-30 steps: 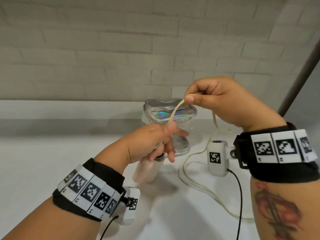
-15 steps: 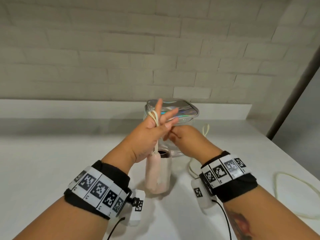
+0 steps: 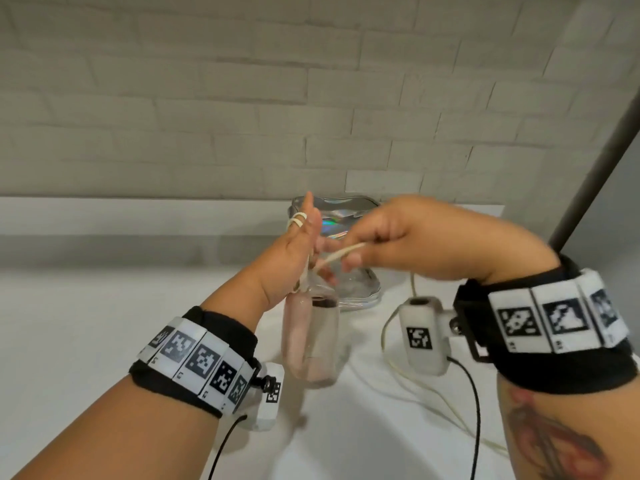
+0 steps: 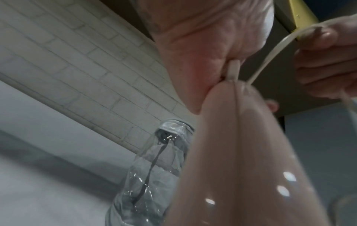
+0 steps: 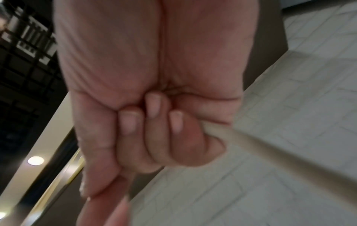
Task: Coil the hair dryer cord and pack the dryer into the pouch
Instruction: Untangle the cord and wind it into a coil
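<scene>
Curled tight, the fingers of the right hand, pinching the thin cream-coloured cord between thumb and forefinger and drawing it taut toward the left. Upright and straight, the fingers of the left hand, two turns of the same cord looped round them near the tips, palm turned toward the right hand. Below that palm, hanging with handle uppermost, the glossy pale-pink plastic hair dryer, its white cord collar pressed against the heel of the hand in the left wrist view; whether a finger or thumb clamps it there, cannot tell. Just behind both hands, standing on the white table, the clear plastic pouch with an iridescent silver top, dryer outside it. Beyond the right wrist, loose cord trailing down onto the table surface and off toward the near right edge. On both forearms, black wristbands with white coded tags. At the back, a pale grey brick wall
</scene>
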A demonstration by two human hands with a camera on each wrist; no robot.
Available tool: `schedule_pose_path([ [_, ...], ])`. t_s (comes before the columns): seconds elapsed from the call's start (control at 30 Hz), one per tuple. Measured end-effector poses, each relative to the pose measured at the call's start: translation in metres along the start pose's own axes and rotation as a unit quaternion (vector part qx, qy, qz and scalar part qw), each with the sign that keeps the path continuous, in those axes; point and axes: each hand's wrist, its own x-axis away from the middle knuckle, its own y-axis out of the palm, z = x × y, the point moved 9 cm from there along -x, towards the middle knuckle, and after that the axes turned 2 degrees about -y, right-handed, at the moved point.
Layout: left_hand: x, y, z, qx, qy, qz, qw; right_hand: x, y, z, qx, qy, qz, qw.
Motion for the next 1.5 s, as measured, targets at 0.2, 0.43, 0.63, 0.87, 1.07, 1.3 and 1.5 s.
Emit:
schedule_pose_path([
  [0.2,0.018,0.038,0.014,-0.074,0.002,-0.162,0.984,-0.012,-0.056,0.043,-0.157,0.002,0.229,0.961],
  [0.43,0.023,0.053,0.014,-0.048,-0.005,-0.179,0.983,-0.049,0.016,0.103,-0.204,0.099,0.242,0.943],
  [0.63,0.013,0.031,0.015,0.053,0.033,-0.062,0.996,-0.053,0.088,0.093,-0.179,0.097,0.124,0.971],
  [0.87,-0.001,0.007,0.002,0.088,0.025,0.023,0.996,-0.029,0.076,0.045,0.154,0.051,-0.015,0.987],
  [1.07,-0.001,0.001,-0.012,0.091,-0.044,0.004,0.995,0.002,0.024,0.015,-0.011,0.009,-0.047,0.999],
  [1.3,0.022,0.041,0.015,-0.029,-0.007,-0.167,0.985,-0.01,-0.044,0.043,-0.154,0.002,0.207,0.966],
  [1.5,0.03,0.055,0.011,-0.022,-0.02,-0.203,0.979,-0.042,0.004,0.079,-0.265,0.04,0.253,0.93],
])
